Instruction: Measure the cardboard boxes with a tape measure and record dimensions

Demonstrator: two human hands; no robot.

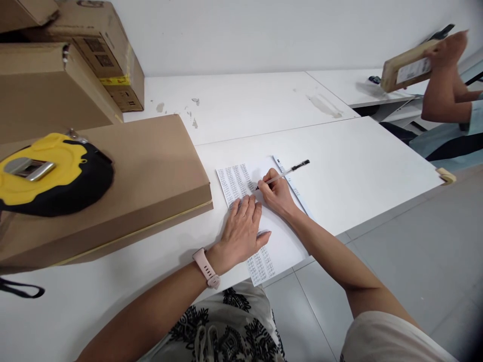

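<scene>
A sheet of paper (281, 239) with columns of small handwriting lies on the white table, its lower corner reaching past the table edge. My right hand (277, 193) grips a clear pen with a black cap (281, 176), and the pen's tip is at the paper beside the written columns. Flat on the sheet rests my left hand (243, 226), fingers stretched out and covering part of the writing; a pale pink watch (206, 268) is on that wrist. Under the sheet's right side shows the edge of another printed sheet or pad (292, 185).
A large flat cardboard box (151, 161) lies left of the paper, with a yellow and black tape measure (56, 173) on it. More cartons (94, 55) are stacked behind. At the far right, another person's hands hold a brown package (405, 70). The white table (339, 166) ends in front of me.
</scene>
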